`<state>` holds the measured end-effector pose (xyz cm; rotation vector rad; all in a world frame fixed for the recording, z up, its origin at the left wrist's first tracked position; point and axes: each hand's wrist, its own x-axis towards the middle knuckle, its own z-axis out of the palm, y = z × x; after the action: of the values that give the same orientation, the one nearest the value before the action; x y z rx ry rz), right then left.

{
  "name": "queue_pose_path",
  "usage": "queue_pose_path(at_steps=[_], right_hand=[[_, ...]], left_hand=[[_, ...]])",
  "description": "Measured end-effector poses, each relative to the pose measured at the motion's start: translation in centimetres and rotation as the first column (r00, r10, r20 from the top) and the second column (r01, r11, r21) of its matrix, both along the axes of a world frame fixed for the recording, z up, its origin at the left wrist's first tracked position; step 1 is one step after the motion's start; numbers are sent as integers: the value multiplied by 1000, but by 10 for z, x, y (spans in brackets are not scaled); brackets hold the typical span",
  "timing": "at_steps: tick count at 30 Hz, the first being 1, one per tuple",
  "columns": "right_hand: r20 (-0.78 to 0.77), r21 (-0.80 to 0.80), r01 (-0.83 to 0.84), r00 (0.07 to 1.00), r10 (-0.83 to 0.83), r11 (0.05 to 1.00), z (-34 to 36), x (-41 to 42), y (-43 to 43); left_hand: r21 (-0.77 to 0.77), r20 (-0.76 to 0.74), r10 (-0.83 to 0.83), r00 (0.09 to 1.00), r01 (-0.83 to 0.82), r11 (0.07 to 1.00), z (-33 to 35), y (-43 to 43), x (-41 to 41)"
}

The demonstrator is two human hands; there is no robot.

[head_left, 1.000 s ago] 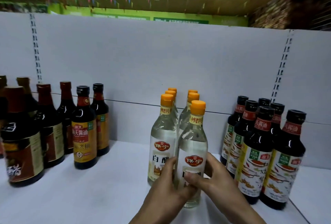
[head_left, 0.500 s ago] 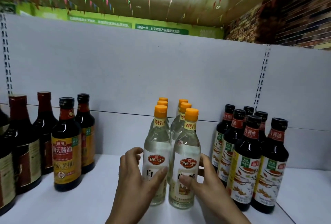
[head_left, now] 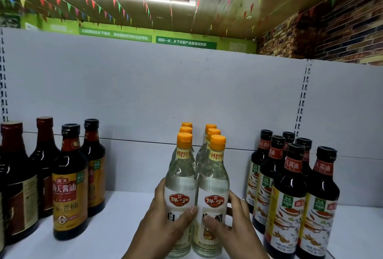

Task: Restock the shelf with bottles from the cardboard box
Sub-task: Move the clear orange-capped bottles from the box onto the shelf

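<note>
Two rows of clear white-vinegar bottles with orange caps stand on the white shelf [head_left: 116, 223], three deep. My left hand [head_left: 165, 223] wraps the front left vinegar bottle [head_left: 180, 180], thumb across its label. My right hand [head_left: 230, 227] wraps the front right vinegar bottle [head_left: 215, 184] the same way. Both bottles stand upright, side by side and touching. The cardboard box is out of view.
Dark soy sauce bottles with yellow labels [head_left: 69, 188] stand in a group at the left. Another group of dark soy bottles with white labels [head_left: 290, 202] stands close at the right of my right hand. The grey back panel [head_left: 165, 97] rises behind.
My left hand moved from the right bottle onto the front left bottle. The two front bottles now stand level and pressed together. The camera view tilted upward.
</note>
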<state>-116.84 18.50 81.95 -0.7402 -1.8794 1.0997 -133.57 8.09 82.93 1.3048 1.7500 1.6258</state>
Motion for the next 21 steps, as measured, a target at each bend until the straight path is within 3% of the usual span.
queue_pose_path(at_steps=[11, 15, 18, 21], right_hand=[[-47, -35, 28, 998, -30, 999, -5, 2, 7], [-109, -264, -24, 994, -5, 964, 7, 1, 22], [-202, -496, -103, 979, 1, 862, 13, -4, 30], [-207, -542, -142, 978, 33, 828, 1, -13, 42]], left_hand=[[-15, 4, 50, 999, -49, 999, 3, 3, -4], [-23, 308, 145, 940, -144, 989, 16, 25, -17], [-69, 544, 2, 839, 42, 997, -2, 35, -26], [-80, 648, 1, 761, 67, 995, -17, 42, -31]])
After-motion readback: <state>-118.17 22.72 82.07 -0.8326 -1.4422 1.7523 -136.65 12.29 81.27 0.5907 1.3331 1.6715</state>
